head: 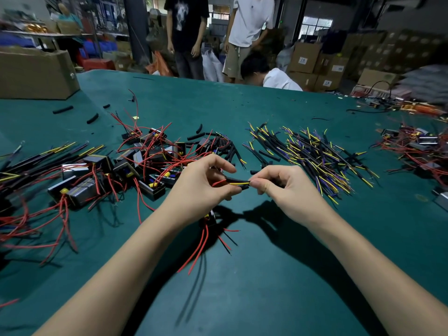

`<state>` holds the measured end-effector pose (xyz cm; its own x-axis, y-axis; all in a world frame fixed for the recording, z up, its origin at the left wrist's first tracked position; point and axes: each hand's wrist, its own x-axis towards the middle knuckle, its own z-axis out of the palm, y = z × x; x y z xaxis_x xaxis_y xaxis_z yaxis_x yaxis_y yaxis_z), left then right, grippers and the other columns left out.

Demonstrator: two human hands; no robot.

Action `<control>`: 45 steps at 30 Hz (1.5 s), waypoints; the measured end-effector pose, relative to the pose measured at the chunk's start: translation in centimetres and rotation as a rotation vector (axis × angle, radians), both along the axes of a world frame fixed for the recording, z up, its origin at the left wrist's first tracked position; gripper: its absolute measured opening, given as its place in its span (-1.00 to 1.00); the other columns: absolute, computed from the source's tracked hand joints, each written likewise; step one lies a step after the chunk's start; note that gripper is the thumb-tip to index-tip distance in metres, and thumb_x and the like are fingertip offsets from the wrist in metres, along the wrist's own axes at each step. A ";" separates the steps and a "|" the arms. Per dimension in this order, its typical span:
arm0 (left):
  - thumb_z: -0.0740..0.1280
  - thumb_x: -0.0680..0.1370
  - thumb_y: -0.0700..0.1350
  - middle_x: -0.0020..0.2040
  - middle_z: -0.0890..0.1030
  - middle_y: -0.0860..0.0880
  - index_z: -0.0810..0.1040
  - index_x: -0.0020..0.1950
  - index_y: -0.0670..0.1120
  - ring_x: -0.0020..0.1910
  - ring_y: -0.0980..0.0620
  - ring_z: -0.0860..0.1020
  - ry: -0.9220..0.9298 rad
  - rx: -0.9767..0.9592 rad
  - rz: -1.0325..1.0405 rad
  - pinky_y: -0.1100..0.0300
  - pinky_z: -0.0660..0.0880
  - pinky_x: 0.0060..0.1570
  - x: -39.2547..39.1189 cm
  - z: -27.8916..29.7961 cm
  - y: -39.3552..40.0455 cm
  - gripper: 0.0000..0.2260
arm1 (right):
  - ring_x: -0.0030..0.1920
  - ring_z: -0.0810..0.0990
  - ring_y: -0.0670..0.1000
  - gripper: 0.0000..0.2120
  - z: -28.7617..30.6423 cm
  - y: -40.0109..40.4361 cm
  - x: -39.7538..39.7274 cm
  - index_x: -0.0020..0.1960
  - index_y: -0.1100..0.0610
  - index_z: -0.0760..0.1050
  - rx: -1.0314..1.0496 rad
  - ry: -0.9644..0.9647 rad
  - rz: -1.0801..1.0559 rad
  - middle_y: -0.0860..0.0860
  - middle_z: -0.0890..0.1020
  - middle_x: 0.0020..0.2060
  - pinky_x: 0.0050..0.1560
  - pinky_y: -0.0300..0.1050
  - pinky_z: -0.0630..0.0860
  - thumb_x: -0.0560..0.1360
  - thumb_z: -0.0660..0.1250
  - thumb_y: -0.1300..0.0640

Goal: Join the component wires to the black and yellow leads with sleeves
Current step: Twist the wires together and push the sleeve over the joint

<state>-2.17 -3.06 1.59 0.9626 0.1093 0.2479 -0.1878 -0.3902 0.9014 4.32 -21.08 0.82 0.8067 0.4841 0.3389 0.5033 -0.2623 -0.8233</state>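
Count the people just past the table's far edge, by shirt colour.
Black shirt: 1, standing
White shirt: 2, one standing, one crouched
Total: 3

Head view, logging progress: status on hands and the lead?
Left hand pinches red wire. Right hand pinches black and yellow lead. Ends meeting above table. Nothing obstructing.

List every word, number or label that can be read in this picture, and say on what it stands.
"15": white label on a cardboard box behind the table.
"15": label on a lower cardboard box.
A third box's label: too blurred to read.
White T-shirt chest mark: too small to read.
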 end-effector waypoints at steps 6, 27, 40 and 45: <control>0.51 0.40 -0.20 -0.29 0.67 -0.06 0.51 -0.07 0.00 -0.30 0.03 0.64 -0.038 -0.020 0.008 0.12 0.56 -0.15 -0.2 -0.1 -0.4 -0.77 | -0.49 0.29 -0.18 -0.84 0.5 -0.2 -0.1 -0.25 0.07 0.62 -0.025 -0.018 0.018 -0.06 0.54 -0.45 -0.45 -0.36 0.20 0.49 0.39 0.19; 0.52 0.40 -0.19 -0.30 0.65 -0.05 0.61 -0.09 -0.10 -0.39 0.12 0.51 0.022 0.074 -0.037 0.27 0.46 -0.30 0.2 -0.4 1.3 -0.85 | -0.40 0.48 -0.12 -0.91 0.7 -0.9 0.1 -0.12 0.08 0.58 -0.083 0.000 0.050 0.06 0.65 -0.36 -0.33 -0.34 0.34 0.47 0.41 0.25; 0.53 0.39 -0.17 -0.20 0.68 -0.04 0.61 -0.09 0.02 -0.20 -0.08 0.62 -0.017 0.137 -0.030 0.07 0.55 -0.12 0.3 -0.8 1.2 -0.82 | -0.40 0.44 -0.19 -0.84 0.4 -0.7 0.0 -0.21 0.04 0.63 -0.204 -0.066 0.070 -0.06 0.56 -0.46 -0.30 -0.31 0.34 0.50 0.37 0.24; 0.52 0.39 -0.18 -0.22 0.66 -0.08 0.61 -0.06 -0.01 -0.19 -0.10 0.61 -0.038 0.131 -0.034 0.04 0.54 -0.09 0.3 -0.9 0.7 -0.81 | -0.39 0.47 -0.16 -0.89 0.3 -0.5 0.0 -0.15 0.04 0.60 -0.187 -0.085 0.066 -0.05 0.57 -0.43 -0.25 -0.29 0.40 0.49 0.38 0.22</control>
